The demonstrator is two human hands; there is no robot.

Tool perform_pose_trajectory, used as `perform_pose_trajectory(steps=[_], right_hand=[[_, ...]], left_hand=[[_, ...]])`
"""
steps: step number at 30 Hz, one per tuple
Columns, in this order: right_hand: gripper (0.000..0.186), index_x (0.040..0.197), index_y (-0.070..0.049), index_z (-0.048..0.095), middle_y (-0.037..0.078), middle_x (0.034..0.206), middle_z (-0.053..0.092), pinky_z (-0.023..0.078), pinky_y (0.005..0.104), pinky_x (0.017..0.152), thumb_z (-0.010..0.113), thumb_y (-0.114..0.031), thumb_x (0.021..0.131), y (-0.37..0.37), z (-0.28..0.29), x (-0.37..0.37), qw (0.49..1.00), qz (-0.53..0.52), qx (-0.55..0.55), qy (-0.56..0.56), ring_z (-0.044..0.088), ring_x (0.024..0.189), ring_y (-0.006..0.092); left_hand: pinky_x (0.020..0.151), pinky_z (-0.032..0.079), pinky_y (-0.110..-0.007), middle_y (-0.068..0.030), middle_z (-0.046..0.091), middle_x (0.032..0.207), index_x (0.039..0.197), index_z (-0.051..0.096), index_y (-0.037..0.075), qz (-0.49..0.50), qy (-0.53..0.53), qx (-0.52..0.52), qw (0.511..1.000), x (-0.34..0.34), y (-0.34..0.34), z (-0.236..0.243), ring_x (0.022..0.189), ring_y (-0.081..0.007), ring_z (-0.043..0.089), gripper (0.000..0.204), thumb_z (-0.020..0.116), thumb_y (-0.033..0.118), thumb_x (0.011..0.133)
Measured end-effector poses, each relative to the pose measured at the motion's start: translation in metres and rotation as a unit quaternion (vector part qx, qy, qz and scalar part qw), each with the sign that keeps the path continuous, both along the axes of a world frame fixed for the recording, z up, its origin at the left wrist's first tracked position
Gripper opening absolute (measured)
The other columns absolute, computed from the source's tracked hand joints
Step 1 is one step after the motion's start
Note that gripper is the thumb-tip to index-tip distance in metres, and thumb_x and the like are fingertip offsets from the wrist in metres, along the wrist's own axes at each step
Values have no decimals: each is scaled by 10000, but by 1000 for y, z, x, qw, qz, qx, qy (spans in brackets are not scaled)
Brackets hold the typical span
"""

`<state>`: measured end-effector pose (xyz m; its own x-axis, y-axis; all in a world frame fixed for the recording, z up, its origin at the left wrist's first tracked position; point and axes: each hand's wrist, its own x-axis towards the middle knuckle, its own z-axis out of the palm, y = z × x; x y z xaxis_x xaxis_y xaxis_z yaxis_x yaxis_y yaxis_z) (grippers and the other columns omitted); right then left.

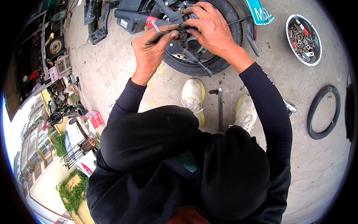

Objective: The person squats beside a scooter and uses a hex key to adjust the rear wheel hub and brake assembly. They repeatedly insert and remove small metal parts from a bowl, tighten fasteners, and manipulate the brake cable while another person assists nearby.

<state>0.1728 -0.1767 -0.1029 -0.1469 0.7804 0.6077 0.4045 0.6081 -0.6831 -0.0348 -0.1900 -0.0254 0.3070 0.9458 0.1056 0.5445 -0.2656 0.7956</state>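
Observation:
Between the thumb and forefinger of my left hand [149, 52], an L-shaped hex key [156, 27] is pinched, its bent end pointing up and left. Its other end runs toward the middle of a motorbike or scooter wheel [235, 28], where the fingers hide it. My right hand [212, 31] reaches over the wheel from the right; its fingers are bent and close together on a small part by the hub that I cannot make out. A dark shock absorber [194, 58] and a dark tube with a red band [134, 16] lie close to both hands.
On the concrete, a long metal wrench [220, 112] lies between my shoes [193, 95]. To the right are a metal bowl [319, 61] of loose hardware and a black tyre [311, 115]. A teal plate [260, 13] sits behind the wheel; dark plastic panels [97, 35] lie far left.

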Motion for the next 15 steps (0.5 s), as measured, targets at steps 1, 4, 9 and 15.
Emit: perform_pose_trajectory(steps=[1,4,9,15], right_hand=[[302,971,-54,678,102,1143,656,506,462,931,804,-44,697,0,2,0,1000,0,-7,0,571,1178,340],[272,960,-51,690,102,1157,658,505,460,934,798,-52,711,-1,8,0,1000,-4,-21,2,572,1179,340],[285,977,-56,682,103,1162,656,506,460,935,794,-51,715,0,-1,-2,1000,0,-7,6,576,1175,344],[334,1092,-127,754,2,1282,664,469,447,1090,845,-112,771,-1,-16,-9,996,-39,-8,-81,536,1307,272]], left_hand=[[778,583,-239,-77,779,965,1122,771,-27,6,-6,10,1000,0,1,-1,867,-115,730,186,746,8,941],[763,587,-233,-66,788,949,1064,791,-4,22,-13,31,999,3,0,-5,834,-88,717,176,805,16,889],[771,602,-245,-81,775,1006,1049,786,-7,4,-34,46,998,4,-2,-8,908,-107,723,141,786,44,917],[812,608,-256,-97,773,1044,1107,774,-7,4,-88,-98,991,18,-8,5,977,-145,736,160,734,58,967]])
